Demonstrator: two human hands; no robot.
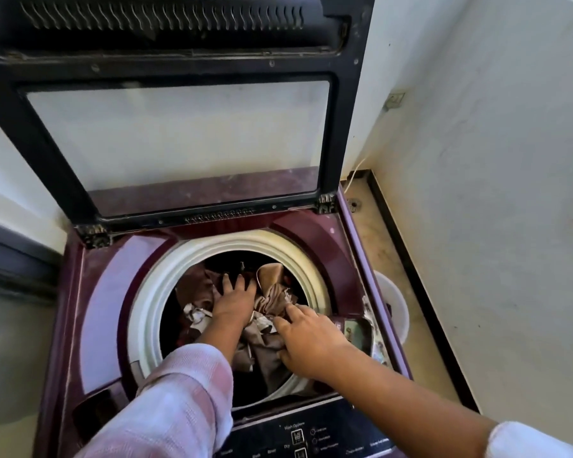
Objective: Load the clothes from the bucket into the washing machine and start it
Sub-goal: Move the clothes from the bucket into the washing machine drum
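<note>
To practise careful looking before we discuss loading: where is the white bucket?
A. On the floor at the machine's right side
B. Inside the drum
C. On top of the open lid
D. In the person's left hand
A: the white bucket stands on the floor beside the right side of the washing machine, partly hidden by it.

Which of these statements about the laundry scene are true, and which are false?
1. The lid of the washing machine is closed. False: it stands open.
2. The left hand presses on the clothes in the drum. True.
3. The right hand rests on the control panel. False: it reaches into the drum.
4. A white bucket stands to the right of the machine. True.
</note>
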